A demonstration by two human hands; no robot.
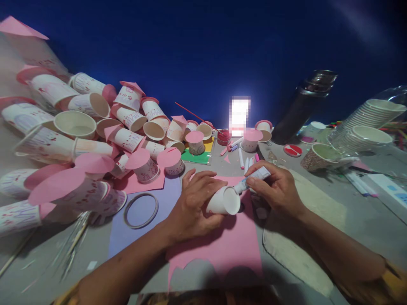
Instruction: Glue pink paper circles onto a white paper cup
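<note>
My left hand (200, 203) is wrapped round a white paper cup (224, 201), which lies tilted with its closed base facing to the right. Between thumb and fingers of my right hand (276, 186) is a white and blue glue tube (252, 180). Its tip points at the rim of the cup's base and seems to touch it. Beneath both hands lies a sheet of pink paper (219, 250) with rounded pieces cut from its near edge. A purple sheet (127, 241) sticks out to the left, with a grey ring (140, 210) on it.
Many decorated cups with pink paper tops (140, 163) are piled at the left. Paintbrushes (74, 241) lie in front of them. Markers (241, 159), a red paint jar (224, 137) and a dark flask (302, 108) stand farther back. Stacked cups (365, 123) and a beige cloth (305, 220) are at the right.
</note>
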